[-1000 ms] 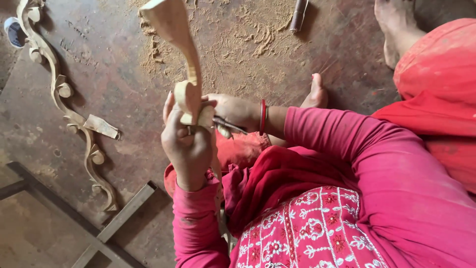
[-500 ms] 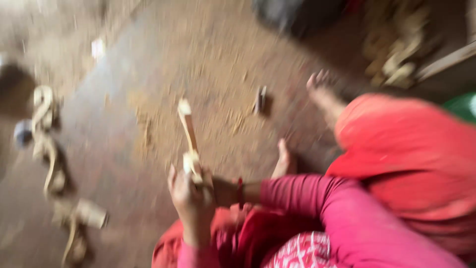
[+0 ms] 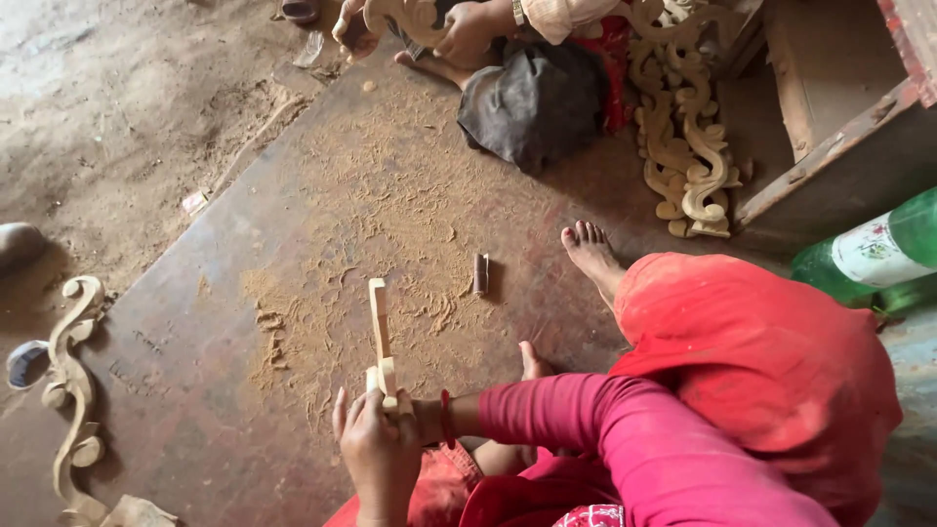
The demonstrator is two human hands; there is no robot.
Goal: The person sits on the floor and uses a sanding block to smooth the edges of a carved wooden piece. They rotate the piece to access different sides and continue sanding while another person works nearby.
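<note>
I sit on a reddish floor board [image 3: 176, 371] strewn with sawdust. My left hand [image 3: 376, 451] comes up from below and is closed round the lower end of a pale carved wooden piece [image 3: 379, 327], which stands nearly upright. My right arm in a pink sleeve reaches across from the right. My right hand [image 3: 427, 418], with a red bangle at the wrist, meets the same lower end and is mostly hidden behind the left hand. My bare foot [image 3: 590, 254] rests beside my red-clad knee.
A small brown cylinder [image 3: 480, 274] lies on the sawdust ahead. A carved scroll strip [image 3: 73, 390] lies at the left. Another person's hands [image 3: 468, 27] work a carved piece at the top, by a dark cloth [image 3: 537, 93], stacked scroll carvings [image 3: 688, 156], a wooden frame [image 3: 839, 146] and a green bottle [image 3: 878, 249].
The view has pulled back and swung up, bringing the other person and the carvings into sight. Both my hands still hold the wooden piece, now lower in the view.
</note>
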